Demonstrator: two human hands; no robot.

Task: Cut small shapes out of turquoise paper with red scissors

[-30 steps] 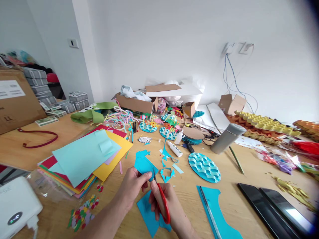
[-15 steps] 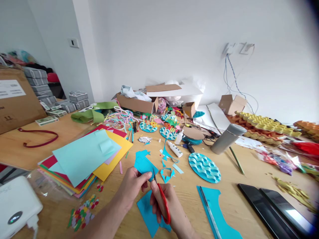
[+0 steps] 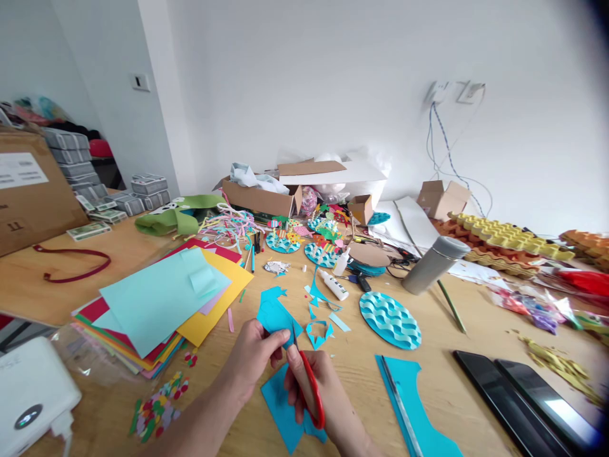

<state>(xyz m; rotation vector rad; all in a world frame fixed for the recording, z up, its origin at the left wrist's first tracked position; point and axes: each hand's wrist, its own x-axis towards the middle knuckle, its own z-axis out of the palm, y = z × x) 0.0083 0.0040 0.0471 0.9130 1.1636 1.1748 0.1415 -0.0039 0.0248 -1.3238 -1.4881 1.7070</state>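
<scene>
Table (image 3: 356, 374): one, wooden, spread across the foreground. Carton (image 3: 38, 197): brown, white label, far left. Egg trays (image 3: 509, 238): yellow over orange-brown, stacked at the right rear. Paper stack (image 3: 157, 298): mixed colours, pale blue on top, left of the hands. Blue sheet (image 3: 409, 393): curved cut along its right side, a slim strip laid lengthwise on it, right of the hands. Flask (image 3: 434, 266): grey, tilted in view, beyond the sheet. Oval (image 3: 390, 320): blue with pale wavy bands, flat, between sheet and flask. Left hand (image 3: 259, 346): thumb and fingers pinching the near end of the cut paper (image 3: 278, 311), blue, which extends forward from the grip at centre front. Right hand (image 3: 330, 381): fingers curled through the red handles of the scissors (image 3: 309, 368), blades against the paper's right edge; their gap too small to tell. Glue bottle (image 3: 334, 285): white, lying beyond the hands. Scraps (image 3: 316, 343): blue, just ahead of the scissors. Dots (image 3: 157, 406): many-coloured paper, heaped left of the left forearm.
</scene>
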